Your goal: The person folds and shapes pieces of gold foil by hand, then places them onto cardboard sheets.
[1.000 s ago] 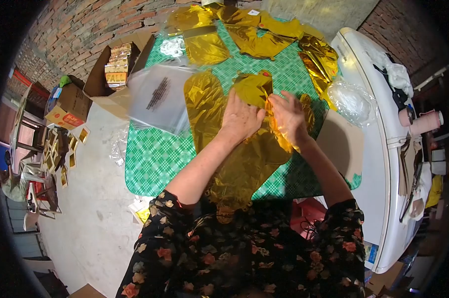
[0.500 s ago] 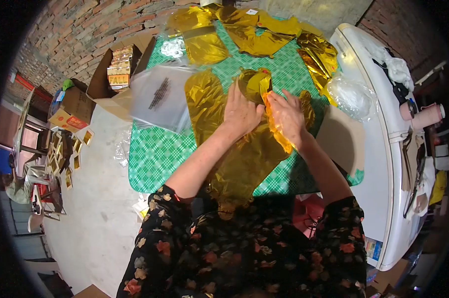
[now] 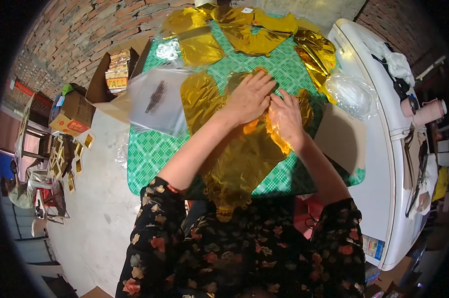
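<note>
A flat gold foil balloon (image 3: 244,164) lies on the green checked tablecloth (image 3: 152,161) and hangs over its front edge. My left hand (image 3: 250,98) rests on the upper part of the foil, palm down, its fingers stretched out flat. Close beside it on the right, my right hand (image 3: 285,119) is bent over a crumpled orange piece (image 3: 279,136), which shows along the palm and below the left hand. The right fingertips meet the foil near the left hand's fingers.
Clear plastic bags (image 3: 160,99) lie left of the foil, beside an open cardboard box (image 3: 100,89). More gold foil (image 3: 254,35) covers the back of the table. At the right are brown cardboard (image 3: 341,139), a clear bag (image 3: 351,94) and a white fridge (image 3: 378,174).
My left hand has moved right and slightly up across the foil, now covering the dark round part that showed before. My right hand stays nearly in place with the orange piece.
</note>
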